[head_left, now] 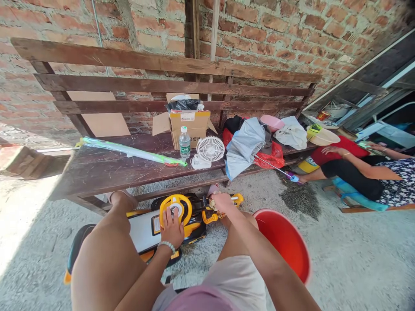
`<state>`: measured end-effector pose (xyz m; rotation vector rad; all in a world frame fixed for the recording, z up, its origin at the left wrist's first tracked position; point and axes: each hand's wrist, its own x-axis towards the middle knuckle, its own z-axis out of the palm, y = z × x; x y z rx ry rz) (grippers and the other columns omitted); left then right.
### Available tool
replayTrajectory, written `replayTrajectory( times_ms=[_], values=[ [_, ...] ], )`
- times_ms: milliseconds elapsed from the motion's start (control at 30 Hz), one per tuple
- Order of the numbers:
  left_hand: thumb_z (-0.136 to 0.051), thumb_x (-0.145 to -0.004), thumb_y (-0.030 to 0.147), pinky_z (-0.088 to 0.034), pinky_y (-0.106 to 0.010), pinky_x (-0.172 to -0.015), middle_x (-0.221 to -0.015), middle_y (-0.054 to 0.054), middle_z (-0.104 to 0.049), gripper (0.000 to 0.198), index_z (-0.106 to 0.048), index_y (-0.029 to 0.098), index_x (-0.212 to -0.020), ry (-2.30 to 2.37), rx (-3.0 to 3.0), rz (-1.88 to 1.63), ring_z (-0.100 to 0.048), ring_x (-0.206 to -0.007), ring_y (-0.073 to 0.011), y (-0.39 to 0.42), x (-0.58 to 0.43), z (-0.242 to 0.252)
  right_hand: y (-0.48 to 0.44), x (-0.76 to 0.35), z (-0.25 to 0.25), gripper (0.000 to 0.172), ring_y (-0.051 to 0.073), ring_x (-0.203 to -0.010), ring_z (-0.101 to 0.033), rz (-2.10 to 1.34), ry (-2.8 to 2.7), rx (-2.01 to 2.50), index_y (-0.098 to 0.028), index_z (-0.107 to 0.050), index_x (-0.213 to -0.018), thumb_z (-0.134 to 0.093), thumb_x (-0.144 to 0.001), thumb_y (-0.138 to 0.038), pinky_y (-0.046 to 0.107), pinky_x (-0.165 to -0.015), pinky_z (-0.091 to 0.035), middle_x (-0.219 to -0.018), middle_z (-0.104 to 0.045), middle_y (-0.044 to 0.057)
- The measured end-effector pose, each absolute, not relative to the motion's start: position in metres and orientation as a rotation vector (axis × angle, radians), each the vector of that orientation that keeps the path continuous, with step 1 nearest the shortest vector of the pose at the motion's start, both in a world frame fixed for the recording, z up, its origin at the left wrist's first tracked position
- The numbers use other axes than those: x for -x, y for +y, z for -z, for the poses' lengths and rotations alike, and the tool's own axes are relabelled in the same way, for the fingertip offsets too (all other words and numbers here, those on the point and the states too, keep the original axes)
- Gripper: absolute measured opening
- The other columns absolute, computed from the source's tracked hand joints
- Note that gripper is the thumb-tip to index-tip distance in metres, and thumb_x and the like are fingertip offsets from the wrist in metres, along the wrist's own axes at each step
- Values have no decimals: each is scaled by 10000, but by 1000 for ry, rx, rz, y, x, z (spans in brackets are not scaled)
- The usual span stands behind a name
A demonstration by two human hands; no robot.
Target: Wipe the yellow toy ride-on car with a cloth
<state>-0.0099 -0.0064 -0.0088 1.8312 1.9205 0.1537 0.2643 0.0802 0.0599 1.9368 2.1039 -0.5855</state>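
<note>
The left hand (172,230), spread open, rests on the yellow steering wheel (189,210) of the ride-on toy (140,231) between the legs (103,255); uneven pressure could roll it. The right hand (223,202) curls at its front, hold unclear. Knocking the wooden bench (87,172) could topple the mini fan (210,149).

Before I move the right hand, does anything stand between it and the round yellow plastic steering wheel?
Yes: the black front part of the ride-on toy lies between the right hand and the steering wheel. Also, the left hand lies on the wheel, covering part of it.
</note>
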Motion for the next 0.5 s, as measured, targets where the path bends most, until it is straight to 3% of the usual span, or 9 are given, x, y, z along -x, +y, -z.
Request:
replayTrajectory(
  times_ms=[100, 233, 367, 500],
  values=[
    [-390, -1084, 325, -391, -745, -1261, -1880, -203, -69, 713, -298, 138, -1766, 1913, -1845, -145, -34, -1746, -405, -5, 13, 15, 77, -269, -62, 328, 268, -1132, -757, 612, 2100, -1981, -219, -759, -1281, -683, -962, -209, 312, -948, -534, -1334, -767, 129],
    [-345, -1100, 328, -408, -735, -1254, -1883, -196, -24, 694, -301, 140, -1766, 1898, -1861, -106, -11, -1748, -405, -4, 17, 19, 63, -300, -58, 567, 226, -1168, -738, 576, 1910, -2307, -209, -544, -1585, -603, -1033, -326, 281, -915, -544, -1666, -518, 172],
    [-378, -1087, 328, -433, -718, -1246, -1883, -188, -66, 703, -315, 144, -1762, 1922, -1865, -129, -19, -1749, -397, -6, 15, 22, 37, -325, -46, 465, 238, -1277, -700, 592, 1829, -2433, -262, -639, -1463, -615, -999, -231, 303, -1008, -529, -1576, -618, 109],
    [-450, -1078, 348, -433, -686, -1257, -1885, -180, -72, 710, -340, 159, -1754, 1983, -1879, -146, -9, -1753, -377, -7, 12, 27, 17, -325, -36, 452, 252, -1372, -656, 626, 1988, -2405, -270, -665, -1396, -643, -951, -193, 348, -1107, -508, -1632, -601, 97]
  ],
)
